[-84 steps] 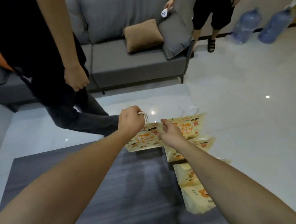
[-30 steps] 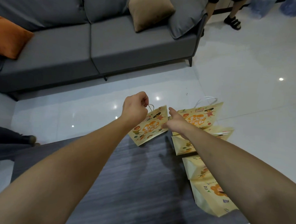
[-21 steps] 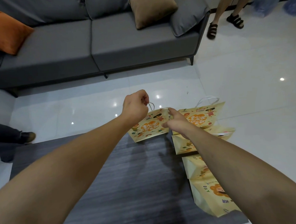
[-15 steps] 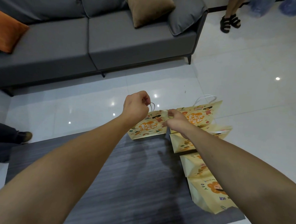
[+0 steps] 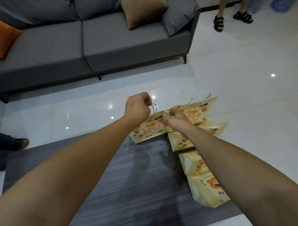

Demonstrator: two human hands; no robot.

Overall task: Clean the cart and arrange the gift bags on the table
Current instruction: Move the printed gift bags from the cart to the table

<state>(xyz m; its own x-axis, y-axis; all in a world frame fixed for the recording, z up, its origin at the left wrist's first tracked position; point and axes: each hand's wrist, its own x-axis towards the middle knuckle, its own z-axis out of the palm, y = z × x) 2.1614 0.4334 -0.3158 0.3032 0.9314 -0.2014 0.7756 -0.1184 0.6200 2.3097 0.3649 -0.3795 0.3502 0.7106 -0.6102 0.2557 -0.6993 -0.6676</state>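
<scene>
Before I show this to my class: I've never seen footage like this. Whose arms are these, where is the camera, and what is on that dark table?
There is no machine here. The camera sits on a person's head, looking forward and down, so the two bare arms are their own. The left hand grips the white cord handle of a yellow gift bag. The right hand pinches that bag's top edge. More gift bags lie flat along the right side of the dark table. Beyond it stands a grey sofa.
</scene>
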